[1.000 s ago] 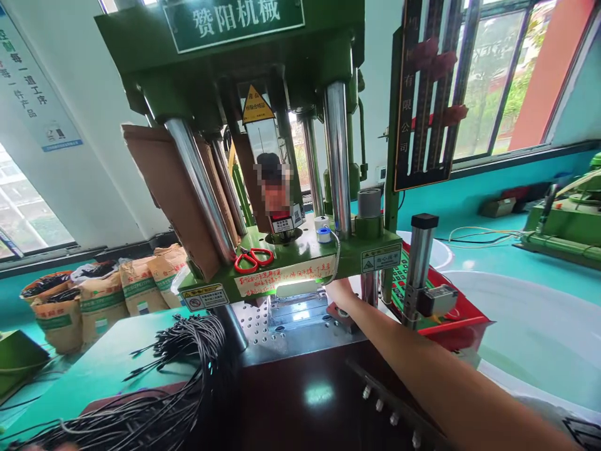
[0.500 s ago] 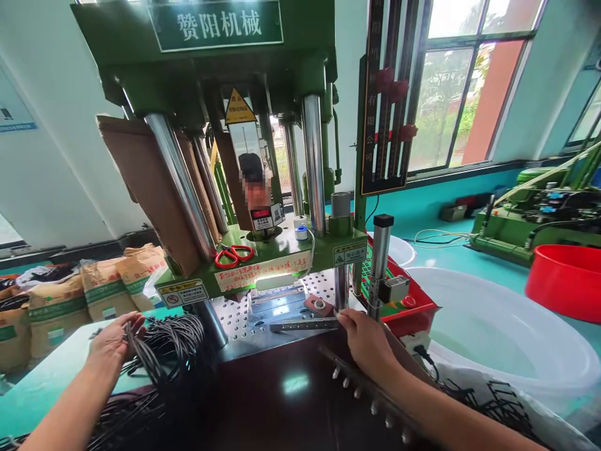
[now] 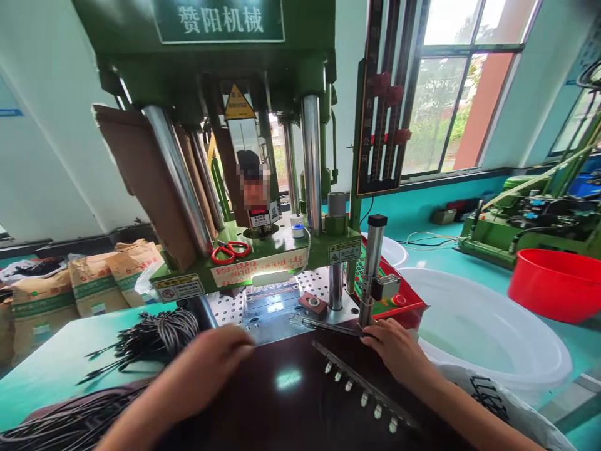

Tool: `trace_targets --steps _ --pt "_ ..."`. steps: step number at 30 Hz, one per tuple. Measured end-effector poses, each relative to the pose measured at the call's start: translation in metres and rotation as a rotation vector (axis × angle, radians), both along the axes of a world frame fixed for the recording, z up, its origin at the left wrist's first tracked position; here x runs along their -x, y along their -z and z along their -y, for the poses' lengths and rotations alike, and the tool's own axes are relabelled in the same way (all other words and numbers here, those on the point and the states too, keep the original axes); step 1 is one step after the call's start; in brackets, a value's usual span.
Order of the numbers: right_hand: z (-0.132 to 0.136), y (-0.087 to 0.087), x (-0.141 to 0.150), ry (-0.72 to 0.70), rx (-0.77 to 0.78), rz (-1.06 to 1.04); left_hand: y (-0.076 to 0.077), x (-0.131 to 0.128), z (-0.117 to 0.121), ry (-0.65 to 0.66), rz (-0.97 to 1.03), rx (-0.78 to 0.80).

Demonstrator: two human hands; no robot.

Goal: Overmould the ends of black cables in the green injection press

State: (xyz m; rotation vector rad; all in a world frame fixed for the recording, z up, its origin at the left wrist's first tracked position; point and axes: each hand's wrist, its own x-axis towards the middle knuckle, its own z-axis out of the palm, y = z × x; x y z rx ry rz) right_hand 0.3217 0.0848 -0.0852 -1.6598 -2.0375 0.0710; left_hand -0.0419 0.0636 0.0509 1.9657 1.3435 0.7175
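Note:
My right hand (image 3: pixel 392 347) has its fingers closed on the near end of a narrow metal bar (image 3: pixel 323 326), which lies across the front edge of the press bed (image 3: pixel 270 326). My left hand (image 3: pixel 213 363) is over the dark tabletop (image 3: pixel 277 407), smeared by motion, so its fingers and anything in them cannot be made out. Between my hands, a second bar (image 3: pixel 350 373) lies slantwise on the tabletop, with several small metallic connectors along one side. To the left, a bundle of black cables (image 3: pixel 159 332) rests on the light green surface.
A green press (image 3: pixel 282 247) on steel columns stands ahead, with red-handled scissors (image 3: pixel 230 252) on its plate. Loose cables (image 3: pixel 89 419) lie at lower left. On the right are a red control box (image 3: pixel 413 307), a white tub (image 3: pixel 539 319) and a bag of black pieces (image 3: pixel 493 398).
My left hand has left the cable bundle and moved right, over the dark tabletop. The bar at my right hand has turned, its near end now closer to me.

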Motion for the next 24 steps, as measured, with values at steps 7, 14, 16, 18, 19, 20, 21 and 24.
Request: trace_targets --steps 7,14,16,18,19,20,21,24 --pt "0.056 -0.014 -0.02 0.048 0.093 -0.125 0.076 -0.113 -0.052 0.362 -0.074 0.001" --pt "0.118 -0.001 -0.039 -0.048 0.298 -0.144 0.089 -0.111 -0.059 0.259 0.008 0.083" --pt "0.104 -0.002 -0.031 -0.04 0.264 -0.207 0.086 -0.097 -0.053 0.188 0.028 0.11" --pt "0.081 -0.01 -0.016 -0.053 0.219 -0.299 0.081 -0.075 -0.047 0.094 0.055 0.149" --pt "0.067 -0.016 -0.005 -0.06 0.2 -0.349 0.077 -0.063 -0.044 0.042 0.074 0.177" --pt "0.052 -0.022 0.007 -0.068 0.185 -0.401 0.073 -0.051 -0.042 -0.012 0.1 0.208" --pt "0.036 -0.029 0.02 -0.077 0.189 -0.445 0.068 -0.04 -0.041 -0.066 0.133 0.234" --pt "-0.014 -0.044 0.061 -0.065 0.181 -0.561 0.058 -0.02 -0.05 -0.241 0.26 0.25"
